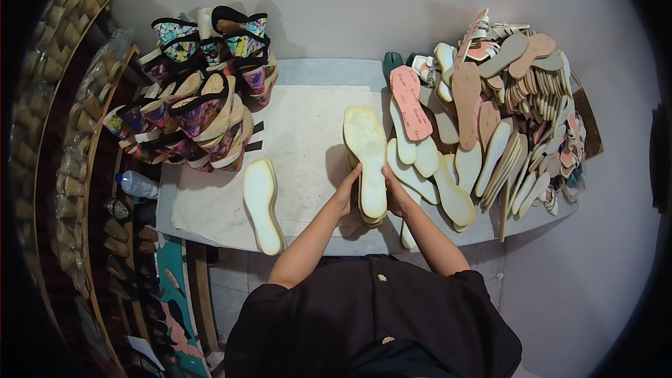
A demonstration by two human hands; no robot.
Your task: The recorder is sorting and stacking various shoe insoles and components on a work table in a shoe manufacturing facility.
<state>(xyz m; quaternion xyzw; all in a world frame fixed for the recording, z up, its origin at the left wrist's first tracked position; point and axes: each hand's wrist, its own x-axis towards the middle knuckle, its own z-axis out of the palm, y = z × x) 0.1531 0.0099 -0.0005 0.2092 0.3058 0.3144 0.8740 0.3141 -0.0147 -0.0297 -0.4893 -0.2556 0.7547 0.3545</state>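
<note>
Between my two hands stands a stack of pale cream insoles (365, 140), square toes pointing away from me. My left hand (347, 190) presses against its left side, and my right hand (396, 192) closes on its right side. Only the top insole shows whole; the edges of others peek out beneath it. To the left, near the table's front edge, lies a smaller stack of matching insoles (262, 204). Loose white and cream insoles (455, 199) lie just right of my right hand, with a pink printed insole (411, 101) beyond them.
Colourful patterned wedge shoes (203, 108) are heaped at the table's back left. A tall pile of insoles and sandal parts (535, 84) fills the right end. White paper (301, 133) covers the middle of the table (329, 70). Shelves of shoe forms (77, 119) and a plastic bottle (137, 185) stand left.
</note>
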